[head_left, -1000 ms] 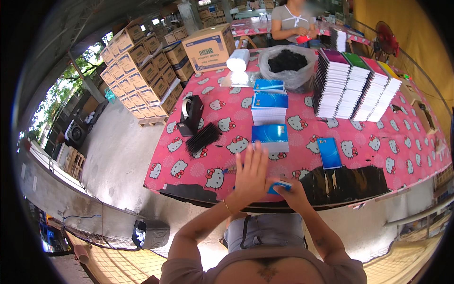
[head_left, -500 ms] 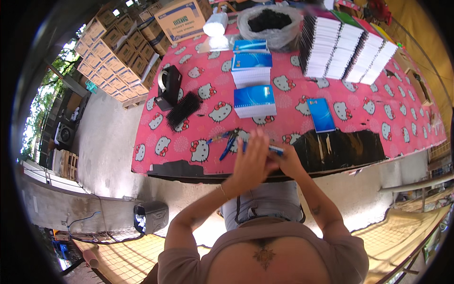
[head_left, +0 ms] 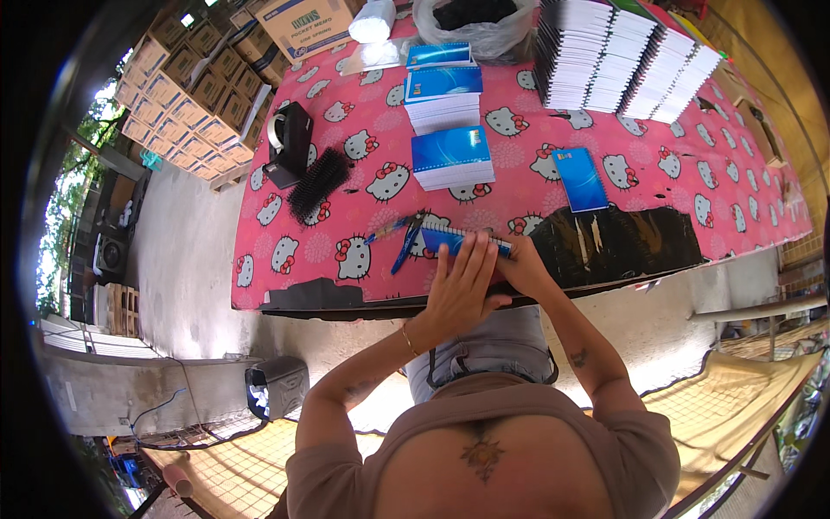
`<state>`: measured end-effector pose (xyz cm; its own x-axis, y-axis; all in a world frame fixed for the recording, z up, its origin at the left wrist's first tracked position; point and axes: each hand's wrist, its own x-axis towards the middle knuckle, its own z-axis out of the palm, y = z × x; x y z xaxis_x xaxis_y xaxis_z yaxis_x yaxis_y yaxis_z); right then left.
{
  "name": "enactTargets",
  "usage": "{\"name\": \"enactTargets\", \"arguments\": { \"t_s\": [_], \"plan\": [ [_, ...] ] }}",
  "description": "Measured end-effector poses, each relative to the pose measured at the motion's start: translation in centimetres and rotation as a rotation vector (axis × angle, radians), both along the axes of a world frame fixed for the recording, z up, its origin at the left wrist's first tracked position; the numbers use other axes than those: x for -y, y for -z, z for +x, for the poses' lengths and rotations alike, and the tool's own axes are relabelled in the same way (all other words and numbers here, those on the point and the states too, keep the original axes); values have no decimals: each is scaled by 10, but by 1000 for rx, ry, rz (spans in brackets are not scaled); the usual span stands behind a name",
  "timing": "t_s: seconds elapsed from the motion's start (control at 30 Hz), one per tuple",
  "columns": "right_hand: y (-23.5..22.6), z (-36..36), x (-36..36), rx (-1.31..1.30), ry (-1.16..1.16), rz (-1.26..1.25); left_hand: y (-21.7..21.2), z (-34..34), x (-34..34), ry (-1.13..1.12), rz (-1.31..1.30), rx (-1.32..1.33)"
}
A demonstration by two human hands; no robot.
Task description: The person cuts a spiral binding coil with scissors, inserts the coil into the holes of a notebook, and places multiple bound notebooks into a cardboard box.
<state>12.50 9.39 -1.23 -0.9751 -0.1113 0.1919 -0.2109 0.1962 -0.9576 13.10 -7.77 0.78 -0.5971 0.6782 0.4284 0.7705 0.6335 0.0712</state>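
A small blue spiral-bound notebook (head_left: 443,240) lies near the table's front edge, its wire coil along the far side. Across its cover rests my left hand (head_left: 467,278), fingers stretched out and flat. My right hand (head_left: 522,266) has its fingers wrapped round the notebook's right end; its fingertips are partly hidden. Just left of the notebook are blue-handled pliers (head_left: 406,247) and a thin tool or pen (head_left: 386,231) I cannot make out. Farther right lies another blue notebook (head_left: 580,180). Beyond my hands stands a stack of blue notebooks (head_left: 451,159).
A pink table cover (head_left: 346,195) with cat faces bears a tape dispenser (head_left: 289,144), a heap of black wire coils (head_left: 320,185), tall notebook stacks (head_left: 596,60) and a plastic bag (head_left: 475,35) of black material. Cartons (head_left: 190,95) are piled at left; a dark bin (head_left: 277,387) stands below.
My left hand, raised and blurred before, now lies flat on the notebook, and more of its cover shows. My right hand keeps its hold. The whole view has shifted slightly.
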Motion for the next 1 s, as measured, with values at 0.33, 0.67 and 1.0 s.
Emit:
{"name": "enactTargets", "arguments": {
  "t_s": [0.33, 0.67, 1.0],
  "plan": [
    [-24, 6, 7, 204, 70, -4, -5, 21, -3, -7, 431, 276],
    [-92, 25, 8, -649, 301, 765, -19, -14, 29, -2, 899, 1072],
    [-55, -19, 10, -532, 227, 771, 0, -56, 84, -296, 78, -135]
  ]
}}
